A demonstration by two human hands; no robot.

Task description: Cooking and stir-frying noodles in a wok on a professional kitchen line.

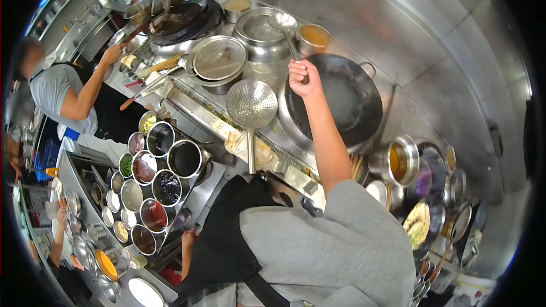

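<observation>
My right hand [305, 78] is closed round the handle of a metal ladle [282, 21], with my arm stretched over the stove. The ladle's bowl is raised near a wide steel pot [263, 25] and a container of orange liquid [314, 36]. Below my right hand sits a large dark wok [347, 99], cloudy inside. Down at the left, my left hand [189, 239] shows beside my black apron, close to the seasoning counter; its fingers are too small and partly hidden to make out.
A perforated skimmer [252, 104] lies across the stove's front ledge. Several seasoning pots, one with red sauce [154, 215], crowd the left counter. Another person [68, 96] works at a second wok [179, 20]. On the right are a pot of amber liquid [398, 162] and a pan of food [418, 225].
</observation>
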